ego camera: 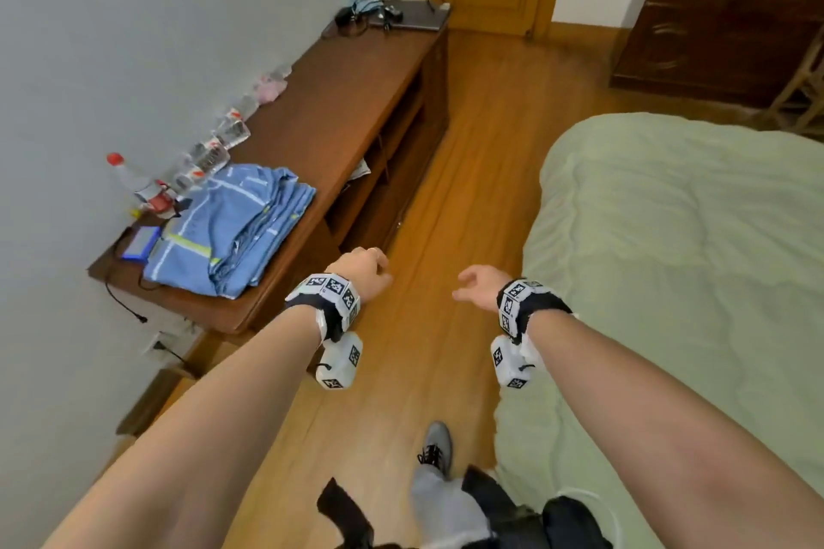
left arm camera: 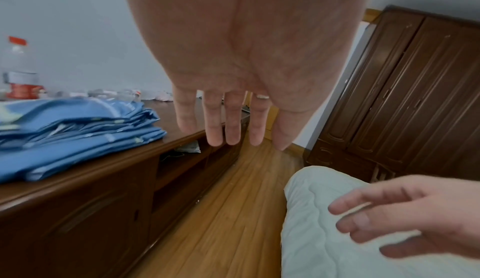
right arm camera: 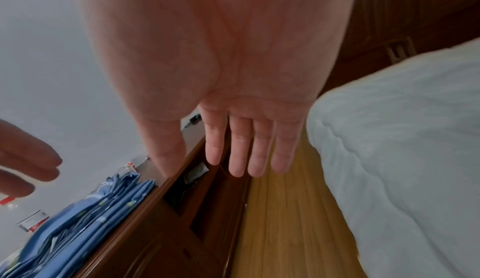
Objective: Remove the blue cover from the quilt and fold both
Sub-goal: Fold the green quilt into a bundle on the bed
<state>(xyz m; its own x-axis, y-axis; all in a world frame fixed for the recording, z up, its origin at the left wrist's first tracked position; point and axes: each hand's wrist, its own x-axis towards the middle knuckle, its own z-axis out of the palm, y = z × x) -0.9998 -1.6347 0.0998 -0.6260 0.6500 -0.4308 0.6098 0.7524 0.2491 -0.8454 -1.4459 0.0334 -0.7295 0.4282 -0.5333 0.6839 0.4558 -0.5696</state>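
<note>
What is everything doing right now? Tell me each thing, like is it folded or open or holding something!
Blue cover: folded, lying on the wooden cabinet.
Quilt: bare, spread out, not yet folded.
Left hand: fingers straight, holding nothing.
Right hand: fingers straight, holding nothing.
Bottle with red cap: upright, capped.
Other bottles: lying down by the wall.

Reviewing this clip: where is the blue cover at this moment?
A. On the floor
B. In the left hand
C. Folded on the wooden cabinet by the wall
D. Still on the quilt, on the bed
C: the blue cover lies folded on the wooden cabinet, while the left hand and the right hand are empty and the pale green quilt lies bare.
</note>
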